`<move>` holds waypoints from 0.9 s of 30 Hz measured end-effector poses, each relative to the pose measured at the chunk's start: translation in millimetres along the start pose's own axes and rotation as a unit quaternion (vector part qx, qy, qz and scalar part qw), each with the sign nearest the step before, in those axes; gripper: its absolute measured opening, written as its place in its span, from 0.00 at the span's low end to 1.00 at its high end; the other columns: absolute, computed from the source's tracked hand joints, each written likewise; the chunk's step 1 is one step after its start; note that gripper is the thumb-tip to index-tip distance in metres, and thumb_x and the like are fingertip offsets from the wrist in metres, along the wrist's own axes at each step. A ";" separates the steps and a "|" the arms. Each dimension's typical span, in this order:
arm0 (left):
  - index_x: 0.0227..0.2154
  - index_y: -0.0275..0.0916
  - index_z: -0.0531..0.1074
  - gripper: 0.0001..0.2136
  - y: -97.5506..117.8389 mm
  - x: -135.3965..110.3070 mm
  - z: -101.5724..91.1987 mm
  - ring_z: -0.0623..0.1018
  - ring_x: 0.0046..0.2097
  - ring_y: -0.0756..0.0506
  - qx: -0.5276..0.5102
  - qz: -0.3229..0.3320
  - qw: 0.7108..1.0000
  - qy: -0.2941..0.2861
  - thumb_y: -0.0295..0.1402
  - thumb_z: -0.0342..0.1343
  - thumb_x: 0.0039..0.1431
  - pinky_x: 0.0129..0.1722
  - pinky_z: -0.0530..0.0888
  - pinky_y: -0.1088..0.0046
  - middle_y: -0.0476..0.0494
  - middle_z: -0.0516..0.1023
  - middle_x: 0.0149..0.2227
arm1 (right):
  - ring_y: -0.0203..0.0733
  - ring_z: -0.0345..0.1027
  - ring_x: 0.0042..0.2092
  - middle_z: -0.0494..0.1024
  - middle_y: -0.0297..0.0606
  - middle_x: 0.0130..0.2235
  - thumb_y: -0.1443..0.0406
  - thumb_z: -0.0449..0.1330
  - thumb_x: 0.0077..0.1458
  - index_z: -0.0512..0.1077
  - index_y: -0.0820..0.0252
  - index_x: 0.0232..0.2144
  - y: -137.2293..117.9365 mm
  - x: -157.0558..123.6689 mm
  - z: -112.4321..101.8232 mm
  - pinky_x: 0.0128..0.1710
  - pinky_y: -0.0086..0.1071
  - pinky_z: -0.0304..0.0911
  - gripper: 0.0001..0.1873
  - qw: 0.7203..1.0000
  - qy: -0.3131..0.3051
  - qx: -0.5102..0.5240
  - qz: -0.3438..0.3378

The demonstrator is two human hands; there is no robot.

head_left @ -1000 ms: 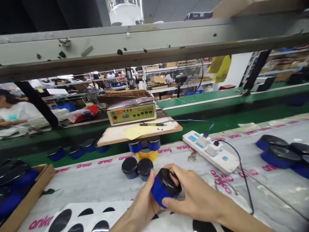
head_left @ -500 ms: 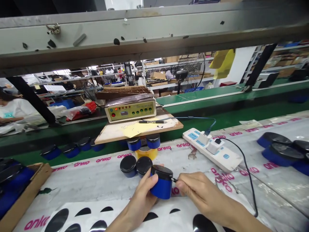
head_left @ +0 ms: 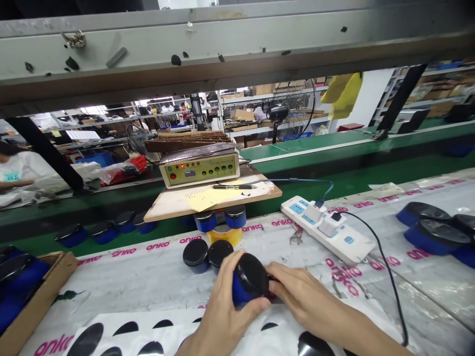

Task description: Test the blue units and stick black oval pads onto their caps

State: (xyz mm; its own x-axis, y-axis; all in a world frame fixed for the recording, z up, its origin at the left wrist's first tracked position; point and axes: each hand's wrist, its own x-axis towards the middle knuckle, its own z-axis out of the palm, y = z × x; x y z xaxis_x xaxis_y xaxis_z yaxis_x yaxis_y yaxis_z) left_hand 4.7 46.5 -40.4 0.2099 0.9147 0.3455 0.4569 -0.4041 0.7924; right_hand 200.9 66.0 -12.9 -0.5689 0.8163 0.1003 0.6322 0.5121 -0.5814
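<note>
My left hand point(head_left: 222, 306) is wrapped round a round blue device with a glossy black top point(head_left: 253, 275), tilted so that the top faces up and toward me. My right hand point(head_left: 302, 294) pinches a small black cable plug point(head_left: 272, 278) at the device's right side. My fingers hide the plug's tip, so I cannot tell whether it is inserted. Two similar devices, a left one point(head_left: 195, 255) and a right one point(head_left: 220, 254), stand just behind my left hand. Below my hands lies a white sheet with black round stickers point(head_left: 87, 338).
A power strip point(head_left: 356, 249) with two white adapters and a black cable point(head_left: 388, 269) lies to the right. A tester box point(head_left: 200, 170) stands on a wooden board point(head_left: 156, 212). More devices sit in a carton point(head_left: 48, 291) at left and at far right point(head_left: 438, 237).
My left hand has turned the device so that its black top tips toward me, and its thumb has moved to the near side. My right hand has moved closer against the device's side.
</note>
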 end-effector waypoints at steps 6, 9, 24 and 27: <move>0.55 0.32 0.61 0.24 5.1 4.2 -5.5 0.65 0.54 0.38 0.279 0.311 0.898 0.140 0.26 0.58 0.55 0.51 0.71 0.56 0.36 0.62 0.46 | 0.38 0.64 0.31 0.67 0.34 0.30 0.67 0.41 0.63 0.56 0.57 0.29 3.8 5.4 6.2 0.30 0.30 0.56 0.10 0.999 0.031 0.026 -0.018; 0.45 0.31 0.68 0.16 12.5 8.8 -9.9 0.66 0.53 0.41 0.271 0.411 0.857 0.155 0.16 0.55 0.52 0.53 0.70 0.54 0.40 0.61 0.44 | 0.40 0.64 0.32 0.69 0.36 0.32 0.65 0.41 0.64 0.58 0.57 0.32 5.6 4.2 11.3 0.31 0.31 0.57 0.10 0.998 0.038 0.036 -0.026; 0.47 0.35 0.66 0.16 7.1 10.1 -12.8 0.68 0.50 0.42 0.269 0.357 0.886 0.123 0.22 0.55 0.54 0.51 0.71 0.54 0.39 0.59 0.43 | 0.37 0.63 0.30 0.69 0.35 0.29 0.67 0.44 0.64 0.61 0.59 0.29 17.0 4.9 5.5 0.28 0.29 0.55 0.11 0.985 0.067 -0.061 -0.144; 0.55 0.29 0.58 0.25 3.3 10.5 -13.0 0.66 0.54 0.38 0.311 0.322 0.894 0.039 0.33 0.56 0.57 0.52 0.70 0.56 0.31 0.63 0.49 | 0.38 0.65 0.27 0.71 0.35 0.27 0.68 0.45 0.63 0.63 0.60 0.29 11.8 0.4 -1.9 0.26 0.31 0.51 0.12 0.968 0.032 -0.157 -0.192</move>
State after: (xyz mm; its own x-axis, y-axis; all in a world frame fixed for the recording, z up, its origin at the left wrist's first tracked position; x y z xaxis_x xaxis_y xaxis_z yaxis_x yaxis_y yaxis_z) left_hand -2.9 54.8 -27.6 0.5524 0.4795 0.6818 0.6604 -0.7509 -0.0069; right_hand 209.1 72.9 -18.3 -0.7665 0.5590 0.3162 0.5144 0.8292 -0.2189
